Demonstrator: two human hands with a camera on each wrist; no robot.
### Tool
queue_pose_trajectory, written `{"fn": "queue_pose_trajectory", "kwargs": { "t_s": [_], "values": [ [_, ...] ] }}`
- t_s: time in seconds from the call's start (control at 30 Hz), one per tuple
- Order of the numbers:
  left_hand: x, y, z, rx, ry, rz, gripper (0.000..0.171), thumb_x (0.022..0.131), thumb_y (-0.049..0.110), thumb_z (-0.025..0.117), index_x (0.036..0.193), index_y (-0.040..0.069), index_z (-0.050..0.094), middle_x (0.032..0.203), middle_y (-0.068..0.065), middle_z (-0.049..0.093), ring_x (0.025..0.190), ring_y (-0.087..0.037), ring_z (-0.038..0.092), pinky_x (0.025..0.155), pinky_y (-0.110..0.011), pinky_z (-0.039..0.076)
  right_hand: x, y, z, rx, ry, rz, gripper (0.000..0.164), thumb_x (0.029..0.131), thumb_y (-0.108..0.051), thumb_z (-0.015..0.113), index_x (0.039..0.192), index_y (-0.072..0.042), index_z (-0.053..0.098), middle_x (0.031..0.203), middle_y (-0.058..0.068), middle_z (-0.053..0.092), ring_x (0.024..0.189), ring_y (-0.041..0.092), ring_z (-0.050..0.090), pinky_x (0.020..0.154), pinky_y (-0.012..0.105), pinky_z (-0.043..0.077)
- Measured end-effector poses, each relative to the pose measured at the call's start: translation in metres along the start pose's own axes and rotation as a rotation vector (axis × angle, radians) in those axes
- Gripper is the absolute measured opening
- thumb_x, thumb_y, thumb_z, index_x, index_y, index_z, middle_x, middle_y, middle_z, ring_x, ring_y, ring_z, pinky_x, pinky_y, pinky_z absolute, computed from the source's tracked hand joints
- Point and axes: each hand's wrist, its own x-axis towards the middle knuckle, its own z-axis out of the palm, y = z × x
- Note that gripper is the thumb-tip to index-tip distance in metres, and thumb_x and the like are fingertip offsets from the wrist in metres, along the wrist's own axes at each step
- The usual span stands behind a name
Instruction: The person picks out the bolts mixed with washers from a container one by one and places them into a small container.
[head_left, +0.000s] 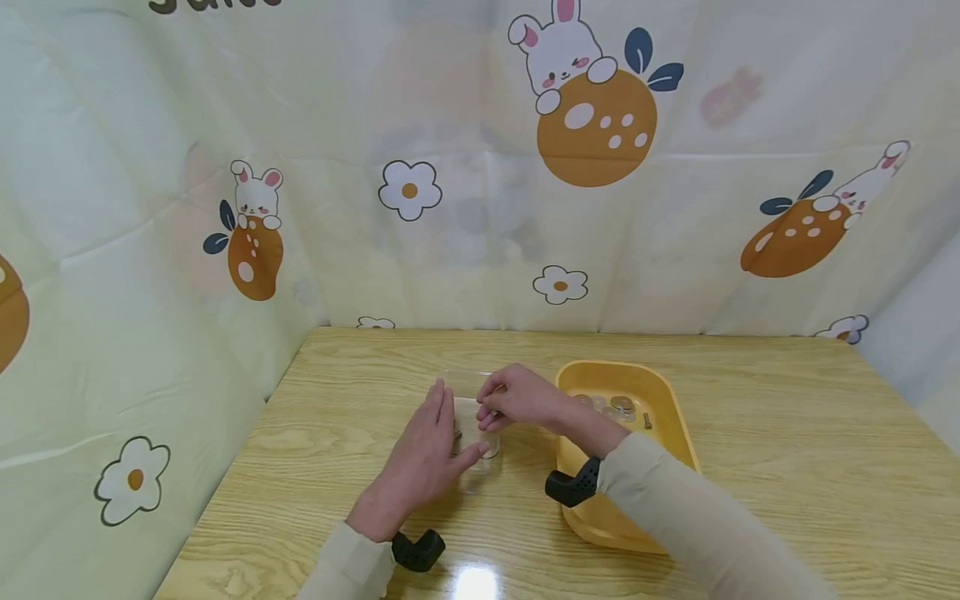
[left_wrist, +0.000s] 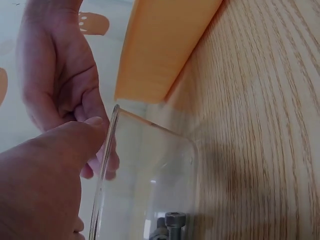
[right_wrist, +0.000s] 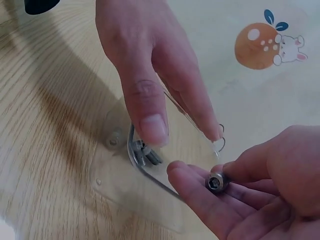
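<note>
A clear plastic box [left_wrist: 150,175] stands on the table, and several socket-head bolts [right_wrist: 147,154] lie inside it. My left hand [head_left: 423,458] rests at the box's rim with its fingers straight and the thumb spread apart. Over the box's right side is my right hand [head_left: 525,398]. Its thumb and fingers pinch a single metal socket-head bolt [right_wrist: 217,182], whose hex recess shows in the right wrist view. Under or beside the box is a clear flat sheet [right_wrist: 110,182]; how the two join I cannot tell.
To the right of the box sits a yellow tray [head_left: 684,421], partly under my right forearm. It holds several clear round pieces [head_left: 622,405] and a small bolt [head_left: 647,421]. A patterned curtain [head_left: 480,242] hangs behind and left of the wooden table [head_left: 810,442].
</note>
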Motion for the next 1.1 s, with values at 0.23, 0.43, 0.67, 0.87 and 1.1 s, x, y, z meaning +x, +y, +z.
{"fn": "queue_pose_trajectory", "kwargs": {
  "t_s": [0.23,0.43,0.67,0.87,1.1],
  "values": [
    [-0.001,-0.004,0.001,-0.019,0.005,-0.013,0.097,0.095,0.058,0.056,0.153,-0.012,0.021,0.162,-0.030,0.013,0.150,-0.039,0.023,0.119,-0.047,0.031,0.009,-0.002,0.011,-0.067,0.036,0.027,0.018,0.099,0.000,0.051,0.109,0.009,0.064,0.094,0.020,0.071,0.081,0.023,0.074,0.074,0.031,0.062],
    [-0.001,-0.006,0.003,-0.087,-0.030,-0.041,0.106,0.092,0.065,0.054,0.155,-0.009,0.013,0.164,-0.028,0.005,0.152,-0.039,0.015,0.121,-0.049,0.026,0.017,-0.003,0.016,-0.165,0.048,0.036,0.018,0.096,0.002,0.055,0.108,0.009,0.065,0.088,0.016,0.072,0.074,0.019,0.073,0.069,0.028,0.061],
    [-0.002,-0.008,0.005,-0.071,-0.035,-0.048,0.109,0.091,0.067,0.052,0.155,-0.009,0.009,0.163,-0.029,0.005,0.153,-0.038,0.012,0.121,-0.049,0.026,0.022,-0.007,0.020,-0.355,0.050,0.008,0.013,0.094,0.002,0.058,0.098,0.008,0.069,0.081,0.013,0.072,0.065,0.016,0.072,0.061,0.026,0.059],
    [-0.002,-0.009,0.006,-0.076,-0.026,-0.057,0.111,0.089,0.069,0.054,0.155,-0.009,0.009,0.163,-0.029,0.006,0.153,-0.039,0.013,0.121,-0.048,0.026,0.028,-0.010,0.031,-0.692,0.084,-0.099,0.024,0.090,0.003,0.059,0.067,-0.002,0.065,0.059,0.000,0.056,0.051,0.009,0.046,0.050,0.021,0.037],
    [-0.002,-0.007,0.007,-0.061,-0.056,-0.082,0.112,0.089,0.070,0.054,0.155,-0.008,0.010,0.164,-0.026,0.003,0.153,-0.037,0.011,0.123,-0.047,0.023,0.032,-0.003,0.044,-0.852,0.134,-0.137,0.013,0.089,0.002,0.061,0.078,-0.001,0.066,0.073,0.008,0.067,0.062,0.014,0.051,0.058,0.028,0.048]
  ]
}}
